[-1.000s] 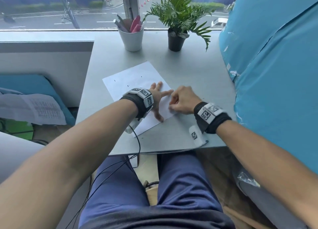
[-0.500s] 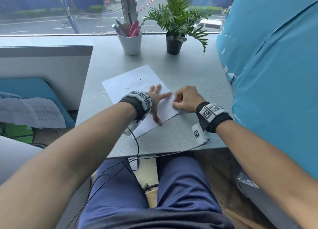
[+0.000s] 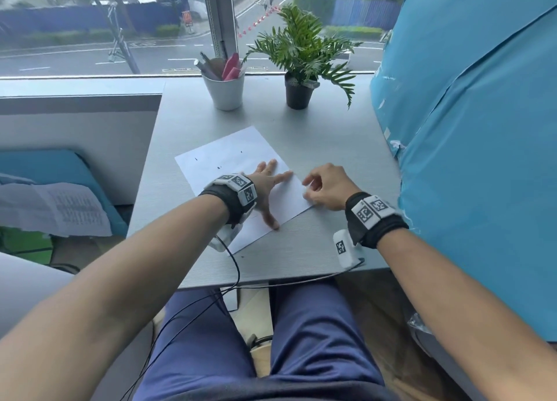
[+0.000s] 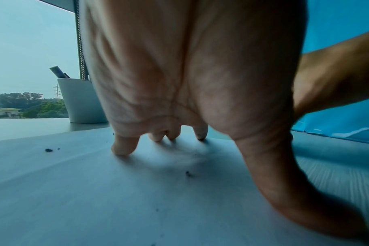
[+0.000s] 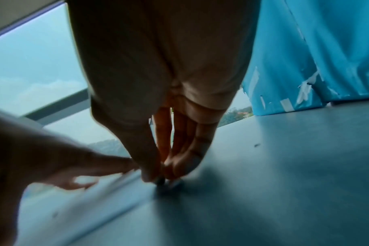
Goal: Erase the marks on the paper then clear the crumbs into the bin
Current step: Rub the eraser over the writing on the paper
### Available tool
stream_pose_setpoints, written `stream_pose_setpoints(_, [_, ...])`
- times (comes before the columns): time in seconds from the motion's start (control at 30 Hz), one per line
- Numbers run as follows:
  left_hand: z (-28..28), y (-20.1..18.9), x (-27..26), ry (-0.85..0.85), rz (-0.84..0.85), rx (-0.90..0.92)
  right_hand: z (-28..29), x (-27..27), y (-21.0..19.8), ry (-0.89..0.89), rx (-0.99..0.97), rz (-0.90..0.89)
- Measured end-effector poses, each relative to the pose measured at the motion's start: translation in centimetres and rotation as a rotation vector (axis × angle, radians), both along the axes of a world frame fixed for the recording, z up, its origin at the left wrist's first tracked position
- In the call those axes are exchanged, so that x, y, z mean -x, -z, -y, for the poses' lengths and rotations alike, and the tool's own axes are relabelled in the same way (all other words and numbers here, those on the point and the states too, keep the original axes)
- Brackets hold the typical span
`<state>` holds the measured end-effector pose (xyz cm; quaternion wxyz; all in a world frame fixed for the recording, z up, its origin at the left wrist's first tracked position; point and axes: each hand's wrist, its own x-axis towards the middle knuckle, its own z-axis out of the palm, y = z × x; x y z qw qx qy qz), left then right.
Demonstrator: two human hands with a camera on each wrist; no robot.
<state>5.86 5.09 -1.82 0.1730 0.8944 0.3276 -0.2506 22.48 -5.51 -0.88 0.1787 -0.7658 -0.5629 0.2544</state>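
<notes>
A white paper (image 3: 235,156) lies slanted on the grey desk (image 3: 316,135), with a few dark crumbs (image 3: 217,167) on its far half. My left hand (image 3: 268,183) lies spread and flat on the paper, fingertips (image 4: 122,149) pressing down, and more crumbs (image 4: 187,173) lie beside them. My right hand (image 3: 309,186) is at the paper's right edge with its fingers bunched. In the right wrist view its fingertips (image 5: 150,174) pinch a small dark eraser (image 5: 160,180) against the sheet's edge. No bin is in view.
A white pen cup (image 3: 224,91) and a potted plant (image 3: 298,93) stand at the desk's far edge by the window. Blue sheeting (image 3: 467,129) borders the desk's right side. A blue cushion with printed papers (image 3: 54,207) lies low on the left.
My right hand has slid slightly right, away from the left index finger, toward the paper's edge. The left hand stays pressed on the sheet.
</notes>
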Motion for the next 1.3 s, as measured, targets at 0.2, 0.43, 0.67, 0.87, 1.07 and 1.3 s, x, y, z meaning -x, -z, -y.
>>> stream_pose_setpoints(0.2, [-1.4,-0.4,2.2,-0.054,0.281,-0.049,0.1,0.8,0.3,0.002,0.081,0.061])
stream_pose_setpoints(0.43, [-8.9,-1.8,6.5,-0.518,0.321,-0.315,-1.1,1.9,-0.8,0.006,0.171,0.156])
stream_pose_setpoints(0.67, [-11.0,-0.7,8.2,-0.569,0.183,-0.324,-1.2,3.2,-0.4,0.077,0.095,0.295])
stream_pose_setpoints(0.87, [-10.9,-0.5,8.0,-0.610,0.201,-0.301,-0.9,3.6,-0.5,0.068,0.091,0.356])
stream_pose_setpoints(1.07, [-10.6,-0.4,7.6,-0.681,0.192,-0.295,-0.8,3.2,-0.1,0.117,0.068,0.282])
stream_pose_setpoints(1.3, [-10.2,-0.3,7.9,-0.725,0.192,-0.289,-1.2,2.8,-0.5,0.163,0.067,0.186])
